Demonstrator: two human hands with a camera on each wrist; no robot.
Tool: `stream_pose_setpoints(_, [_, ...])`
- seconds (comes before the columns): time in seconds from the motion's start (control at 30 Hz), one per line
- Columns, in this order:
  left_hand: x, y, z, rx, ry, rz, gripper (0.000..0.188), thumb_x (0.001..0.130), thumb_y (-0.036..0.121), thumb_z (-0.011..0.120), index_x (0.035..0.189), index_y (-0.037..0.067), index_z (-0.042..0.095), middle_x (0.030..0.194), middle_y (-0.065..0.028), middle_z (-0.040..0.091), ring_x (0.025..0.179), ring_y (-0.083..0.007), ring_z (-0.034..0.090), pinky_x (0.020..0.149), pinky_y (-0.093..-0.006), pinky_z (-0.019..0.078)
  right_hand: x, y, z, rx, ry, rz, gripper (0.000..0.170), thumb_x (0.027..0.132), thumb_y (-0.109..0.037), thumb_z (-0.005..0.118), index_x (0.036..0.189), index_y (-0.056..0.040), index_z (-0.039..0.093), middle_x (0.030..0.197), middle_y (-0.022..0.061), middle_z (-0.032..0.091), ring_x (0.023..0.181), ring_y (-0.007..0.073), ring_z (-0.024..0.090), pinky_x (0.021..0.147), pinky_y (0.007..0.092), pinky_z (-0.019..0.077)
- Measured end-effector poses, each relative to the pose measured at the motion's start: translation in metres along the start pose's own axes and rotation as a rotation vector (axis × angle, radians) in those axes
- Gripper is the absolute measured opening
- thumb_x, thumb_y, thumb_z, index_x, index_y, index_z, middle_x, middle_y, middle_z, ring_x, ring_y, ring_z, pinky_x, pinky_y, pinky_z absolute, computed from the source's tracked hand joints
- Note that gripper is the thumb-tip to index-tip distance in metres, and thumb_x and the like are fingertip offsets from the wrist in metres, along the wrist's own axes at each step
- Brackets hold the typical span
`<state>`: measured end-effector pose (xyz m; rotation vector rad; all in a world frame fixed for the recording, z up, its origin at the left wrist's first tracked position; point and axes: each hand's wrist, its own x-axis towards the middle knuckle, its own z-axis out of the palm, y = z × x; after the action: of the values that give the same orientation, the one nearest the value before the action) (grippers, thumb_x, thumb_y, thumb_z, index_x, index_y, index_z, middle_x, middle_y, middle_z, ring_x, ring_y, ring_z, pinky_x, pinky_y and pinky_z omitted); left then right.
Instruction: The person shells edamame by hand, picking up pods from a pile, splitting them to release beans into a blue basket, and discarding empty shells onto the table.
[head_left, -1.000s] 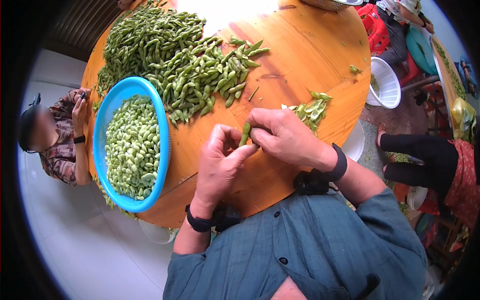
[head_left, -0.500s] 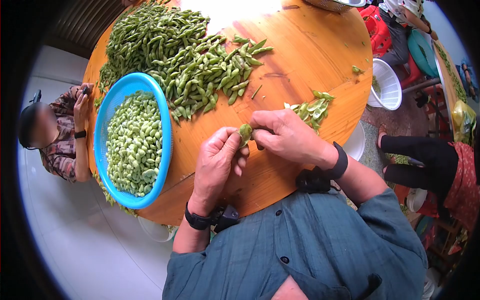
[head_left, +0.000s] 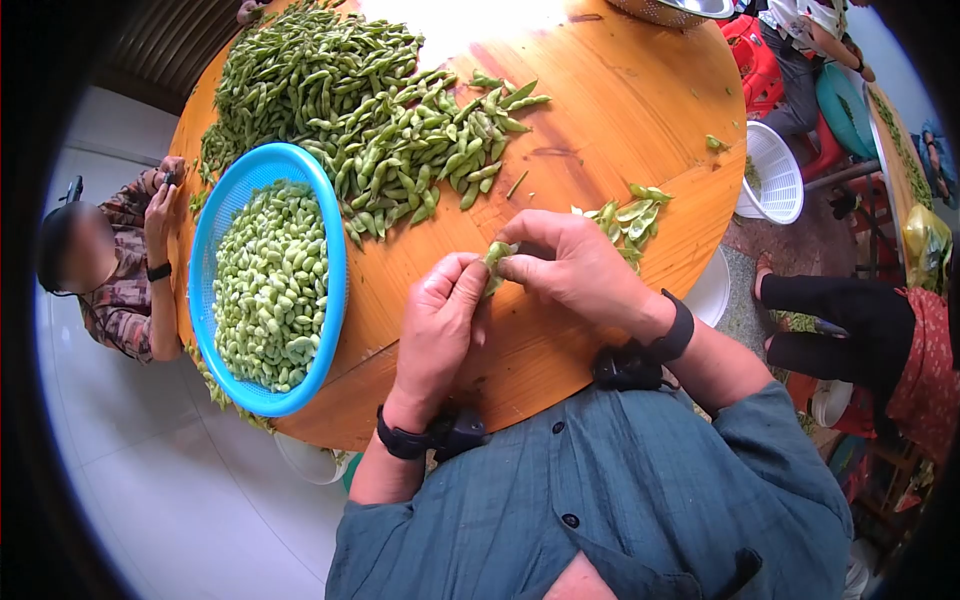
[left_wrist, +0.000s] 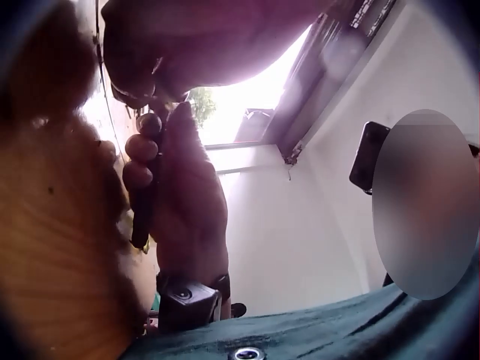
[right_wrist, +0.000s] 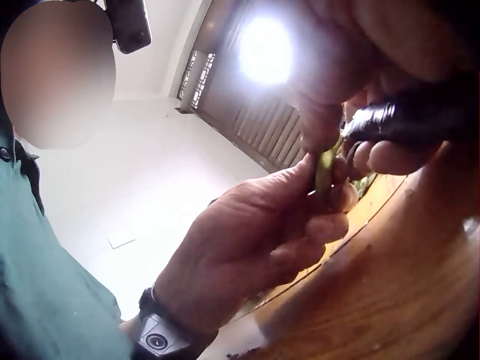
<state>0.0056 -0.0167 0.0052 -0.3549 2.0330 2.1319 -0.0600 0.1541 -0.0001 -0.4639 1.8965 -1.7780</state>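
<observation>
pinching pod [right_wrist: 325,169] in left grip [head_left: 438,305], right grip [head_left: 580,268] around dark tool [right_wrist: 412,118], wooden table [head_left: 640,85] below, pale tiled floor [head_left: 130,450]

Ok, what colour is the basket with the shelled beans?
The basket is bright blue, clearest in the head view.

Ahead the tabletop [head_left: 640,110] leaves room, apparently into the glare [head_left: 460,22]; leftward, the blue basket [head_left: 268,404] and pod heap [head_left: 330,110] block passage.
</observation>
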Motion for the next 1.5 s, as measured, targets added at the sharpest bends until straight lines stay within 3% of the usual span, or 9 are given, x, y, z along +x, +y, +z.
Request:
stream_pose_setpoints(0.17, [0.006,-0.010,-0.014,-0.395,-0.247,-0.230,0.028,0.102,0.031,0.051,0.099,0.005,0.062,0.070,0.0019,0.058,0.050,-0.0037,0.049,0.044,-0.0176,0.0391,0.000,-0.004,-0.009,0.209,-0.107,0.149,0.017,0.090,-0.015,0.064,0.099,-0.0001,0.066,0.076,-0.0008,0.062,0.064,0.0048,0.057,0.053,0.0220,0.0472])
stream_pose_setpoints(0.23, [0.007,-0.010,-0.012,-0.372,-0.240,-0.221,0.027,0.102,0.030,0.052,0.099,0.005,0.061,0.071,0.0015,0.058,0.050,-0.0042,0.049,0.044,-0.0177,0.0395,-0.001,-0.009,-0.006,0.167,-0.067,0.125,0.018,0.091,-0.011,0.064,0.107,-0.0011,0.063,0.074,-0.0022,0.062,0.058,0.0022,0.054,0.050,0.0186,0.0433])
stream_pose_setpoints(0.4, [0.001,0.002,-0.001,-0.249,-0.150,-0.243,0.019,0.099,0.023,0.058,0.105,0.005,0.058,0.079,-0.0002,0.060,0.056,-0.0048,0.053,0.047,-0.0177,0.0421,-0.002,-0.007,-0.008,0.012,-0.046,0.100,0.017,0.090,-0.013,0.064,0.101,-0.0010,0.066,0.070,-0.0004,0.061,0.059,0.0036,0.054,0.051,0.0214,0.0439])
stream_pose_setpoints(0.5, [0.000,0.000,0.007,-0.189,-0.044,0.021,0.030,0.091,0.009,0.067,0.117,0.003,0.052,0.093,-0.0007,0.061,0.071,-0.0061,0.059,0.056,-0.0175,0.0464,-0.005,-0.008,-0.005,-0.032,-0.027,0.057,0.017,0.088,-0.015,0.064,0.095,-0.0001,0.067,0.069,0.0022,0.061,0.063,0.0057,0.055,0.054,0.0249,0.0454])
stream_pose_setpoints(0.7, [-0.006,0.003,0.002,0.091,-0.051,0.161,0.024,0.090,0.003,0.065,0.112,0.001,0.057,0.088,-0.0018,0.064,0.071,-0.0061,0.060,0.058,-0.0194,0.0492,-0.006,-0.011,-0.005,-0.097,-0.048,0.036,0.018,0.087,-0.015,0.063,0.093,0.0009,0.066,0.068,0.0037,0.062,0.063,0.0082,0.056,0.058,0.0264,0.0467])
stream_pose_setpoints(1.03, [-0.009,0.007,0.000,0.129,-0.073,0.143,0.021,0.089,0.002,0.066,0.109,0.000,0.059,0.081,-0.0042,0.068,0.068,-0.0069,0.062,0.054,-0.0208,0.0497,-0.008,-0.005,-0.003,0.183,-0.068,0.159,0.018,0.090,-0.017,0.067,0.095,0.0002,0.066,0.071,0.0009,0.062,0.058,0.0047,0.056,0.048,0.0204,0.0449])
stream_pose_setpoints(1.23, [-0.010,0.009,0.006,0.280,-0.083,0.202,0.026,0.088,-0.003,0.064,0.113,0.000,0.057,0.093,-0.0067,0.068,0.075,-0.0081,0.064,0.057,-0.0200,0.0520,-0.007,-0.004,0.003,0.146,0.011,0.135,0.017,0.090,-0.018,0.066,0.090,-0.0004,0.066,0.070,0.0003,0.062,0.054,0.0042,0.054,0.047,0.0201,0.0439])
stream_pose_setpoints(1.3, [-0.008,0.007,0.009,0.179,-0.023,0.216,0.023,0.088,0.000,0.066,0.109,0.001,0.057,0.084,-0.0048,0.069,0.069,-0.0064,0.062,0.054,-0.0204,0.0501,-0.006,-0.008,0.002,0.111,0.001,0.142,0.015,0.091,-0.016,0.065,0.091,-0.0005,0.066,0.071,-0.0001,0.062,0.057,0.0036,0.056,0.048,0.0190,0.0444])
stream_pose_setpoints(1.5, [-0.004,0.000,0.007,0.029,0.006,0.206,0.021,0.089,0.002,0.066,0.108,0.002,0.056,0.085,-0.0055,0.069,0.068,-0.0066,0.062,0.054,-0.0198,0.0493,-0.001,-0.007,0.004,-0.001,0.008,0.097,0.012,0.093,-0.013,0.063,0.091,-0.0015,0.065,0.070,-0.0011,0.062,0.058,0.0026,0.056,0.049,0.0182,0.0441])
